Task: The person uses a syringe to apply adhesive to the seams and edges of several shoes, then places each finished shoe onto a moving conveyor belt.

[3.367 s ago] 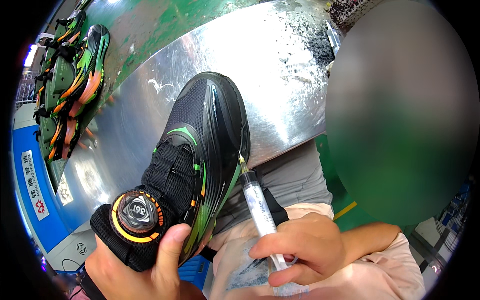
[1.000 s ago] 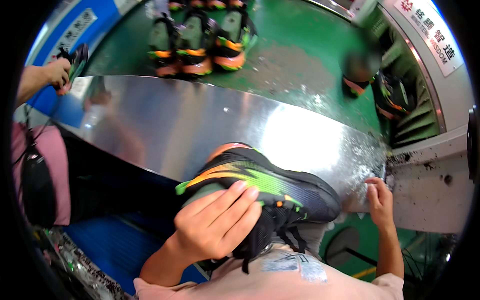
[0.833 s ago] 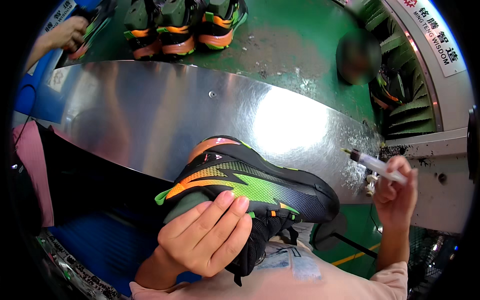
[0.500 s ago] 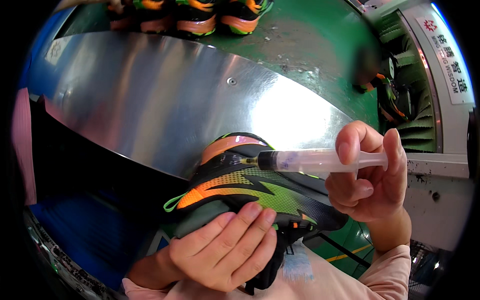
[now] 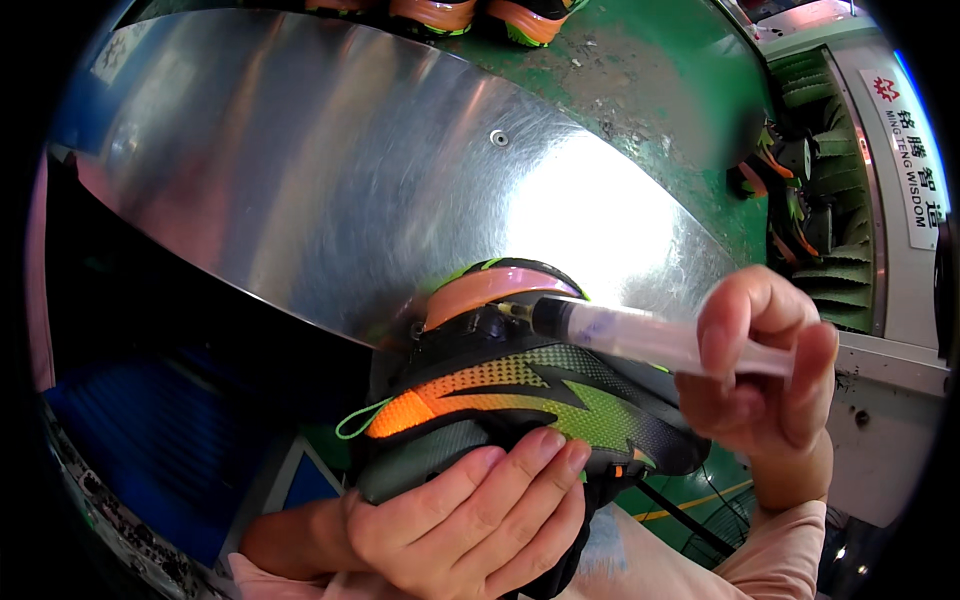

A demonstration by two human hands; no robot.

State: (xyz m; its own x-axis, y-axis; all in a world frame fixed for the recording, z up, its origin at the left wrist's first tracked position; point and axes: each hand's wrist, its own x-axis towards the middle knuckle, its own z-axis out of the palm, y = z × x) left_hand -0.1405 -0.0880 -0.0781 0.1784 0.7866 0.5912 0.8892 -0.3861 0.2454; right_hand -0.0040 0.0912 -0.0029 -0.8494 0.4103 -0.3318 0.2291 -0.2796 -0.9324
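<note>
A sneaker (image 5: pixel 500 400) in black, orange and green lies on its side at the near edge of the metal plate. My left hand (image 5: pixel 475 520) is closed on its near side, fingers laid over the edge of the upper and the thumb hidden. A clear plastic syringe (image 5: pixel 635 335) with a black collar is in my right hand (image 5: pixel 765 360), fingers curled around its plunger end. Its thin yellowish tip points left and meets the dark strip beside the sneaker's glossy orange-pink band (image 5: pixel 485 293). I cannot tell whether any liquid is coming out.
The shiny metal plate (image 5: pixel 330 170) curves across in front of me. Beyond it, more sneakers (image 5: pixel 435 14) stand on a green surface (image 5: pixel 640 70). Other sneakers (image 5: pixel 790 200) sit at the right by a green strip curtain (image 5: pixel 850 220) on a white machine housing.
The syringe's tip has moved across the sneaker toward the orange-pink band, and its plunger end has tilted lower. The whole view has shifted, with the far sneakers now higher in the picture.
</note>
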